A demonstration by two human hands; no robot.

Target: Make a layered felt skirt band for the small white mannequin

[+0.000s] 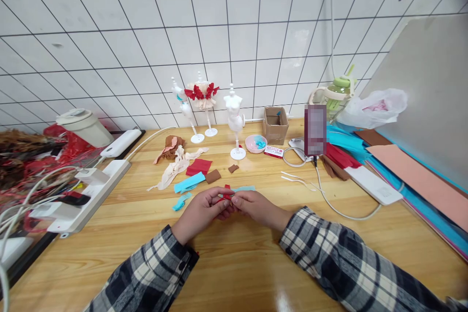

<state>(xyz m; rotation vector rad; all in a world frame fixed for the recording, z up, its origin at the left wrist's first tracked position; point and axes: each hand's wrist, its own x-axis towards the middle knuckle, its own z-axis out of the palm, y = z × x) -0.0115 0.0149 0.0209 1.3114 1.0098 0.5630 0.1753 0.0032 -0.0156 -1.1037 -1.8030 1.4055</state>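
Both hands meet over the middle of the table, pinching a small piece of red crepe paper (227,196) between the fingertips. My left hand (204,207) is closed on its left side, and my right hand (258,208) grips it from the right. Fingers hide much of the red piece. Just behind my right hand lies a pale blue strip (244,188). Left of the hands are a folded blue strip (190,182), a small blue scrap (182,201), a red piece (199,167) and a brown piece (213,176). A smaller brown scrap (233,168) lies beyond them.
A bare white mini mannequin (234,112) stands ahead; two decorated ones (202,95) stand behind it, leftward. Nearby are a pink bowl (250,144), a cardboard box (275,129) and a phone (315,129). A power strip (95,195) lies left; paper sheets (413,165) lie right.
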